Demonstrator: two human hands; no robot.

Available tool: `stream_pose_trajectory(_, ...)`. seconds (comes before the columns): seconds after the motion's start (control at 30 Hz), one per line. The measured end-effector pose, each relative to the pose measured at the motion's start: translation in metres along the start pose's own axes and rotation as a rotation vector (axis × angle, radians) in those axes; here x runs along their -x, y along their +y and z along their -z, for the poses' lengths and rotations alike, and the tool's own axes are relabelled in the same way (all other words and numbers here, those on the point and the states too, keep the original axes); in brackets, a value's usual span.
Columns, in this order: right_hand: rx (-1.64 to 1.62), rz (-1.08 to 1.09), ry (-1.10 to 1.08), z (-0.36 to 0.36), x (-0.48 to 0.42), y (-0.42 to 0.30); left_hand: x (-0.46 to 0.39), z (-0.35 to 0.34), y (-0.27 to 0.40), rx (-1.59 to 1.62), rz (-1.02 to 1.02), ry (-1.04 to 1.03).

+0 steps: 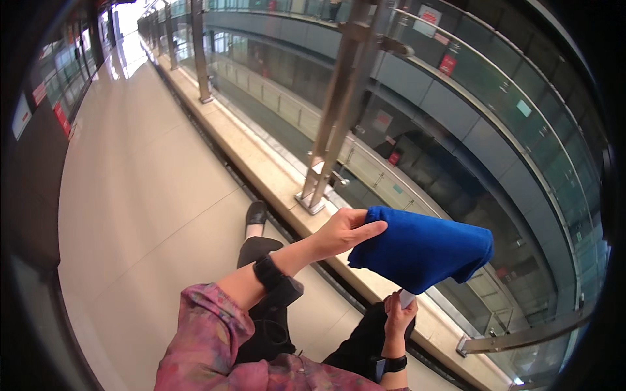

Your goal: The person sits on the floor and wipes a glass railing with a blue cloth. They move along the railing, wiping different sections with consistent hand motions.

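A blue cloth (423, 247) spreads out in front of me, over the ledge and the glass railing's foot. My left hand (349, 229) pinches its near left corner between thumb and fingers. Below the cloth, my right hand (401, 313) is closed around a white object (406, 297), whose upper part is hidden under the cloth. What that object is, I cannot tell. Both wrists wear black straps.
A stone ledge (264, 171) carries steel posts (337, 107) and glass panels along a drop. Beyond are curved balconies (455, 117) of other floors. Tiled floor (132, 195) runs left of the ledge; my black shoe (256, 213) stands beside a dark gap. A dark wall (36, 195) borders the walkway.
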State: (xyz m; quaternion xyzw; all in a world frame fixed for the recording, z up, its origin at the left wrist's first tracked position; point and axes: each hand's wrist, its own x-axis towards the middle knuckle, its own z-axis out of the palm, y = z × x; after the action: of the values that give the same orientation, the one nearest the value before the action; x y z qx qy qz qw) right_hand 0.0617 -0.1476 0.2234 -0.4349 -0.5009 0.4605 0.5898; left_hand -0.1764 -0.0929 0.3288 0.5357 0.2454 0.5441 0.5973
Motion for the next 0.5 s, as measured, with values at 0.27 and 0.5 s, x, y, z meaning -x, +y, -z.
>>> stream_pose_trajectory(0.27,0.07,-0.034,0.04,-0.068,0.018,0.001,0.03,0.073,0.028,0.012,0.013,-0.079)
stream_pose_trajectory(0.5,0.197,0.058,0.137,-0.118,0.056,0.001,0.046,0.128,0.061,-0.107,-0.004,-0.329)
